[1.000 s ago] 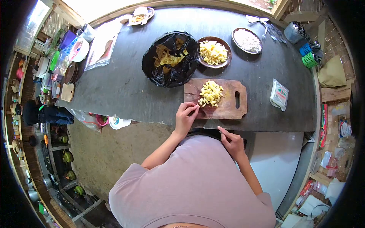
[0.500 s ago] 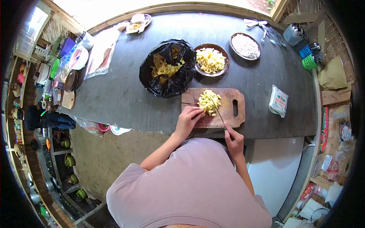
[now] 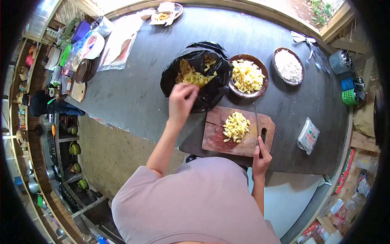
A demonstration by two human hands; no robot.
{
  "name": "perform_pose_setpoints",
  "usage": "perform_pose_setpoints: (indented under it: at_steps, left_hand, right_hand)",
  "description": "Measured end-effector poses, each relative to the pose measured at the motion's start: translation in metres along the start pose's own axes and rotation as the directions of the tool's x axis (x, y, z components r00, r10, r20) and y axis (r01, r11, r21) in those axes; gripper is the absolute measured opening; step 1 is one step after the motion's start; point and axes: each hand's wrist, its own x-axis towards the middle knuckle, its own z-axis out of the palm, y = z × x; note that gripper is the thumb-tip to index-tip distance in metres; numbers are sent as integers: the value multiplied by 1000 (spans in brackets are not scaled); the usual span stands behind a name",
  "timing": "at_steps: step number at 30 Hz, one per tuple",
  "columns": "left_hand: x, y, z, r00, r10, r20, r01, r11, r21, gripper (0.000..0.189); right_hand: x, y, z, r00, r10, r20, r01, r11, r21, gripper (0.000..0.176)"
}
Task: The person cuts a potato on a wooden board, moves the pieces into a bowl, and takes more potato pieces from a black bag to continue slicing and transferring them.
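Note:
My right hand [image 3: 261, 158] grips a knife [image 3: 257, 122], its blade laid over the right part of the wooden cutting board [image 3: 211, 136]. A small heap of chopped pale yellow pieces [image 3: 236, 127] sits on the board, left of the blade. My left hand [image 3: 181, 101] is over the near rim of a container lined with a black plastic bag [image 3: 219, 91]. Its fingers are curled toward the thumb, slightly blurred; whatever they may hold is hidden. More yellow pieces [image 3: 191, 75] lie inside the bag. Beside it, a brown bowl [image 3: 265, 81] is full of similar cut pieces.
Behind to the right stand a bowl of white grated-looking food [image 3: 289, 67] and several spoons and forks [image 3: 310, 46]. A white packet [image 3: 308, 136] lies right of the board. Dark plates [image 3: 84, 71] and plastic sheets [image 3: 120, 44] occupy the left side. Another person [image 3: 38, 103] is far left.
My left hand has left the chopped heap and moved up-left to the black bag. The knife has shifted right, away from the heap. The camera view has turned somewhat.

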Motion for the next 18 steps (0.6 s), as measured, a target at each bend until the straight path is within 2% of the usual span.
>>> perform_pose_setpoints:
  at_steps: [2, 4, 6, 7, 9, 14, 16, 18]
  left_hand:
    - [21, -31, -1, 1000, -30, -3, 30, 980, 197, 16]
    - [36, -53, -1, 979, -167, 119, 120, 937, 327, 23]
    - [44, -60, 5, 964, -217, 155, 148, 919, 365, 27]
    - [46, -60, 8, 946, -261, 191, 168, 901, 400, 30]
    - [47, -55, 14, 954, -236, 185, 150, 910, 386, 31]
    - [51, -69, 18, 977, -172, 128, 123, 937, 327, 31]
    - [55, -73, 15, 941, -306, 148, 248, 916, 314, 30]
    - [57, -82, 11, 944, -300, 134, 249, 920, 302, 29]
  right_hand:
    - [6, 2, 7, 999, -40, -25, 41, 999, 5, 36]
    - [11, 8, 17, 996, -83, -46, 83, 996, 12, 37]
    - [16, 14, 26, 961, -231, -151, 232, 973, -10, 40]
    - [14, 17, 27, 963, -227, -148, 228, 974, -12, 40]
    - [9, 19, 27, 981, -133, -142, 141, 989, 48, 40]
    - [8, 20, 29, 981, -115, -157, 123, 991, 47, 42]
    - [8, 21, 30, 981, -111, -156, 120, 992, 49, 42]
    - [8, 22, 31, 977, -122, -177, 133, 990, 55, 42]
